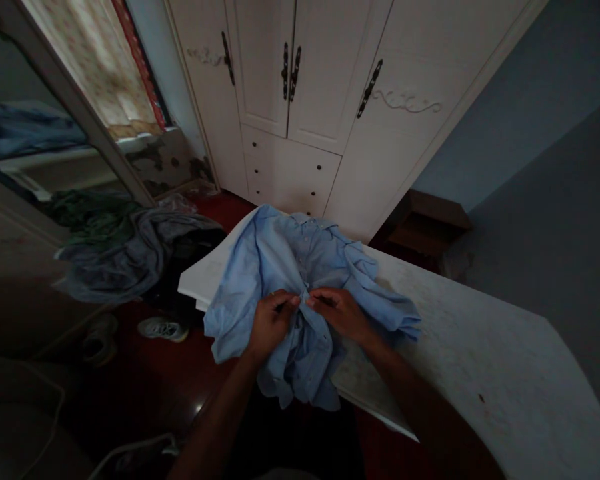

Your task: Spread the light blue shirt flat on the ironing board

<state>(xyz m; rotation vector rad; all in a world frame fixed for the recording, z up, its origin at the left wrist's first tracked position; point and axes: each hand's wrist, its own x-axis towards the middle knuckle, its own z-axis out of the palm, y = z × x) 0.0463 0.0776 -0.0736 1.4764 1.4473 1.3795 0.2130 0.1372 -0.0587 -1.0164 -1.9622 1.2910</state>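
A light blue button-up shirt [290, 260] lies crumpled on the end of a white table [480, 360], part of it hanging over the near edge. My left hand [270, 323] pinches the shirt's front edge at the middle, fingers closed on the cloth. My right hand [340, 312] pinches the facing edge, fingertips almost touching those of the left hand. Small white buttons show on the placket above the hands.
A white wardrobe [305, 87] with dark handles and drawers stands behind the table. A heap of grey and green clothes [125, 253] lies at the left. A sneaker [163, 329] sits on the dark red floor. A brown box [425, 227] is by the blue wall.
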